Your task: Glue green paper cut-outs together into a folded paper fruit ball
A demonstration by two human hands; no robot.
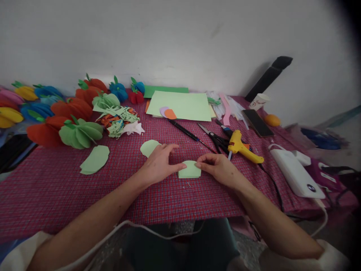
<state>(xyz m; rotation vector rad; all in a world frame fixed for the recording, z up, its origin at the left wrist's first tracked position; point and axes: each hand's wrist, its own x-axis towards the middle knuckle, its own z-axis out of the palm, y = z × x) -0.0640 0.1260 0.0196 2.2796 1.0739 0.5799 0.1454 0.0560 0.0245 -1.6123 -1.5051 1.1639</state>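
- Pale green folded paper piece [189, 170] lies flat on the red checked cloth of the desk [56, 195], near its front edge, between the two hands.
- Left hand [159, 163] rests palm down, fingers spread, with the forefinger tip pressing on the left edge of the piece.
- Right hand [220, 168] pinches the upper right corner of the piece between thumb and forefinger, the other fingers curled in.
- Another rounded green cutout [149, 147] lies just behind the left hand; a small stack of the same shapes [95, 160] sits well to the left.
- Yellow glue gun [242, 147] and black-handled scissors [216, 138] lie just behind the right hand, with a black pen [184, 130] beside them.
- Light green paper sheets [183, 105] are stacked at the back, with a lilac and an orange cutout [168, 113] on their near corner.
- Paper fruit shapes [70, 109] in orange, green, blue and yellow crowd the left side, next to a heap of scraps [118, 120].
- At the right lie a dark phone [257, 122], a paper cup [259, 101] and a white power bank [296, 171].
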